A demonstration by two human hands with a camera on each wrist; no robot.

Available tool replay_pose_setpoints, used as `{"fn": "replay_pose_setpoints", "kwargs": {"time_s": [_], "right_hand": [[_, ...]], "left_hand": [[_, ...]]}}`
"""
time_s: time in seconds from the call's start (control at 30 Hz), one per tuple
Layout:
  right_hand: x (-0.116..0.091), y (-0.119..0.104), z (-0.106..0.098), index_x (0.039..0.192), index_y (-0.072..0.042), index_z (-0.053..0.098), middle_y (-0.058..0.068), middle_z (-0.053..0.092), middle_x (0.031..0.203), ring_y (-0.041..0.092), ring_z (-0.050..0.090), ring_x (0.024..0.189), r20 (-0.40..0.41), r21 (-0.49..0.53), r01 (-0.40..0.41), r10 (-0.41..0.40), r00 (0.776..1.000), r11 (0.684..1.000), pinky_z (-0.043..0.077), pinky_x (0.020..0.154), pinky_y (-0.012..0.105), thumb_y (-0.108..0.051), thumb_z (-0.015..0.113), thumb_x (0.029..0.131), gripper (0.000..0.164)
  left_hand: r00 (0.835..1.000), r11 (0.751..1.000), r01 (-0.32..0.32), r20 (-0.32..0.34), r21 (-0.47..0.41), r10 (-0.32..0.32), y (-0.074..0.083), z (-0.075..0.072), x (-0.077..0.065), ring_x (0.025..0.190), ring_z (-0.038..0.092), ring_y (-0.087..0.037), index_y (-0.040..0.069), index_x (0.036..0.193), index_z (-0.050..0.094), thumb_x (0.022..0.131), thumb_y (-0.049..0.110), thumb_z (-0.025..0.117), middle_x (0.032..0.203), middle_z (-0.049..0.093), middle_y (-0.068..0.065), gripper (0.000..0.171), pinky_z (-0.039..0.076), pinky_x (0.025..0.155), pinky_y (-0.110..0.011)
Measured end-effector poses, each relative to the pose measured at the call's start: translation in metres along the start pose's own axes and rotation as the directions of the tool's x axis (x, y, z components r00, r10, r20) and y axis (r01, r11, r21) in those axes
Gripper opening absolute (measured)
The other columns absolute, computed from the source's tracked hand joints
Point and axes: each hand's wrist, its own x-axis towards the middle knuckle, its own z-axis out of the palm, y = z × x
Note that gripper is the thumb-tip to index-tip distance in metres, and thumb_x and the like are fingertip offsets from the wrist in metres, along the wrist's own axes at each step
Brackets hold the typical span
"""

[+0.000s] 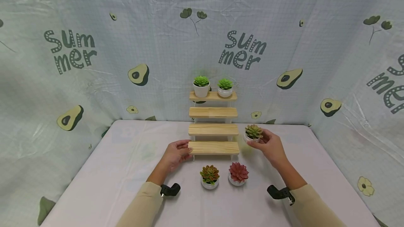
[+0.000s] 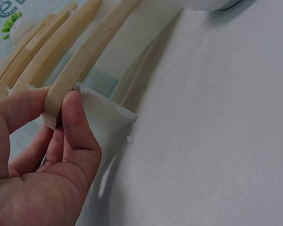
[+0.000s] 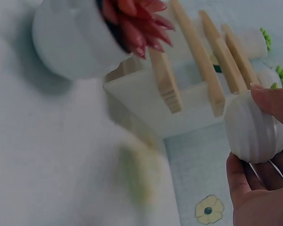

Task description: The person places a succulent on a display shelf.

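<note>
My left hand (image 1: 178,154) pinches the left end of the lowest board on a wooden tiered shelf (image 1: 213,147); in the left wrist view, thumb and fingers (image 2: 75,122) clasp the board's end. To the right of the shelf, my right hand (image 1: 270,146) holds a potted succulent (image 1: 253,132) with green, pink-tinged leaves. Its ribbed white pot (image 3: 253,127) sits between thumb and fingers in the right wrist view. Before the shelf stand an orange-green succulent (image 1: 209,175) and a red succulent (image 1: 238,173), both in white pots.
On the top board are two bright green succulents, one in a taller pot (image 1: 201,86) and one in a rounder pot (image 1: 225,88). A white cloth covers the table (image 1: 132,178). Printed curtains (image 1: 164,44) hang behind and at both sides.
</note>
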Motion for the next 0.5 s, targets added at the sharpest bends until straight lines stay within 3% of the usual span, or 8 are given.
{"fn": "replay_pose_setpoints", "kwargs": {"time_s": [0.27,0.5], "right_hand": [[0.007,-0.021,0.008,0.151,-0.008,0.049,0.016,0.056,0.148,0.031,0.056,0.135,0.051,0.042,0.017,-0.019,0.999,0.999,0.054,0.101,0.023,-0.028,0.088,0.083,0.080],[0.017,-0.039,0.014,0.150,-0.005,0.049,0.020,0.056,0.147,0.034,0.057,0.134,0.090,0.091,0.077,-0.085,0.992,0.993,0.055,0.096,0.019,-0.020,0.086,0.085,0.077]], "left_hand": [[1.000,1.000,-0.002,-0.012,0.010,0.002,-0.001,0.000,0.000,0.083,0.065,-0.016,-0.009,0.138,0.055,0.092,-0.009,0.066,0.100,0.059,-0.007,0.047,0.062,0.069,-0.025],[1.000,1.000,-0.002,-0.015,0.018,0.002,0.000,0.000,0.000,0.083,0.065,-0.015,-0.009,0.138,0.055,0.093,-0.008,0.066,0.099,0.059,-0.006,0.047,0.062,0.069,-0.025]]}}
